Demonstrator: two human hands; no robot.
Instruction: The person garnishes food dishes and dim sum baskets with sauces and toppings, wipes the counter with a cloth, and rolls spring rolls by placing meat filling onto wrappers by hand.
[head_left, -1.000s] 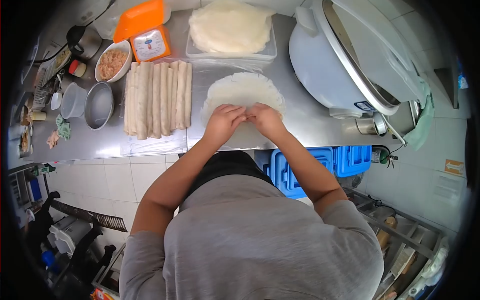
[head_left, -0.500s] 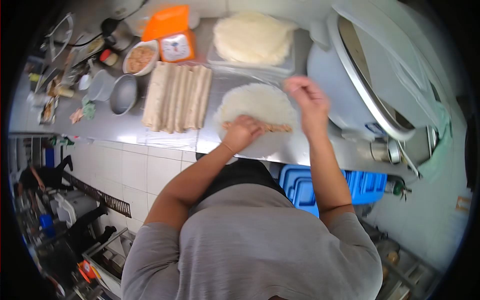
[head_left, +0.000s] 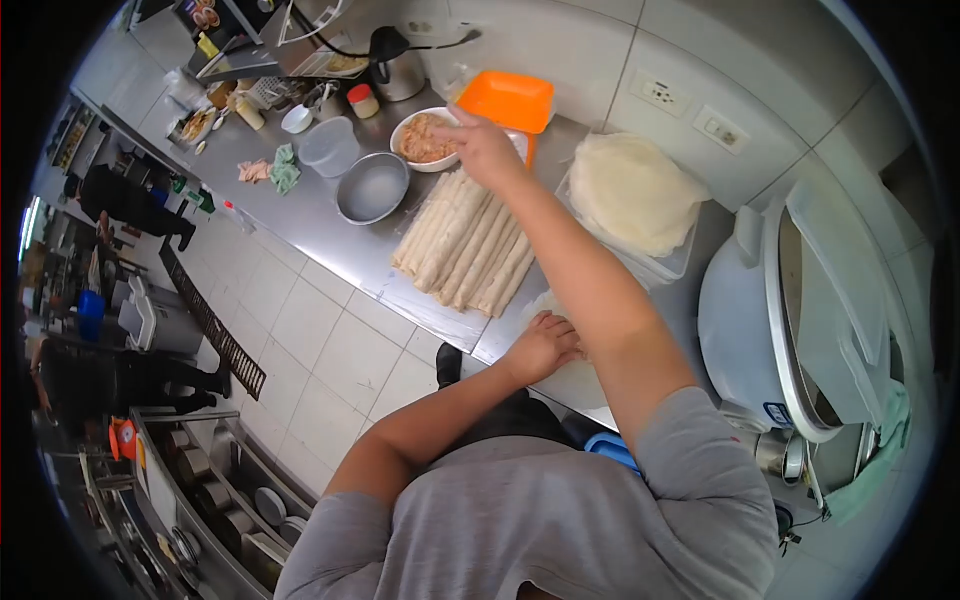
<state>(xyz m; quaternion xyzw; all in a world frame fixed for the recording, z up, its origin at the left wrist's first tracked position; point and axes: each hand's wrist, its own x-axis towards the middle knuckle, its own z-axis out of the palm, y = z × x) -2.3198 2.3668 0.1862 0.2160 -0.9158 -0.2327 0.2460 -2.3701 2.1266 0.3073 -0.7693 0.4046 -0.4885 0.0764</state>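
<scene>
A: Where is the wrapper (head_left: 574,383) laid?
B: Beneath the left hand (head_left: 545,347), its grasp indiscernible; the right hand (head_left: 483,152), unclenched, is held at the filling (head_left: 420,143).
A: Risk?
B: The wrapper could be torn by uneven pressure.

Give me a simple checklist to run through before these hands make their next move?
1. Right hand at the bowl: ok, fingers over its rim.
2. Pinkish mix available in the bowl: ok.
3. Left hand at the pale round sheet: ok.
4. Whole sheet in view: not ok, left hand and right arm cover much.
5. Rolls lying side by side: ok.
6. Scale reading: cannot tell.
</scene>
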